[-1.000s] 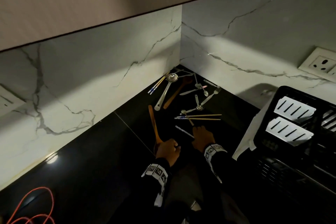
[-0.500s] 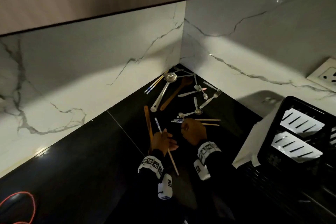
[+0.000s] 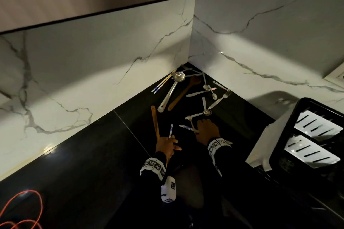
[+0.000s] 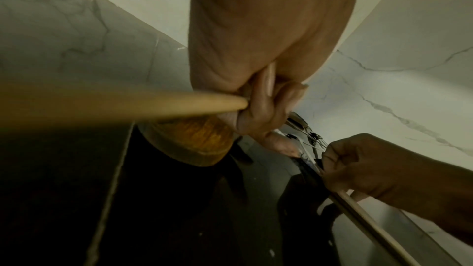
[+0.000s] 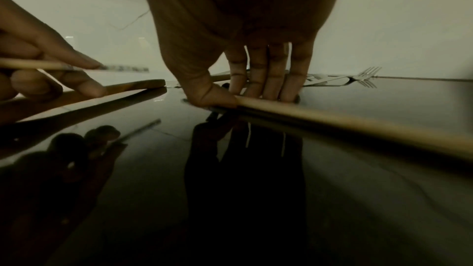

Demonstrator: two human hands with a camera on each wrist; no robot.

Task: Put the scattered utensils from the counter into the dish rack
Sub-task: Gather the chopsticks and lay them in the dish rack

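Here, slim round wooden chopsticks [image 5: 358, 124].

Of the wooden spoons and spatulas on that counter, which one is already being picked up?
The wooden spatula, gripped at its wide end by the left hand together with a chopstick. The darker wooden spoon lies untouched beside the steel ladle.

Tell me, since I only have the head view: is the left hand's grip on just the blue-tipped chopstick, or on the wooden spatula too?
Observer: The left wrist view shows the left hand pinching the blue-tipped chopstick, with the wooden spatula broad end under the palm.
Operator: Is the spatula lifted?
Observer: In the right wrist view its far end appears to touch the counter, with left fingertips resting on it.
Operator: And the right hand?
Observer: The right hand pinches a plain chopstick low against the counter, between thumb and fingers.
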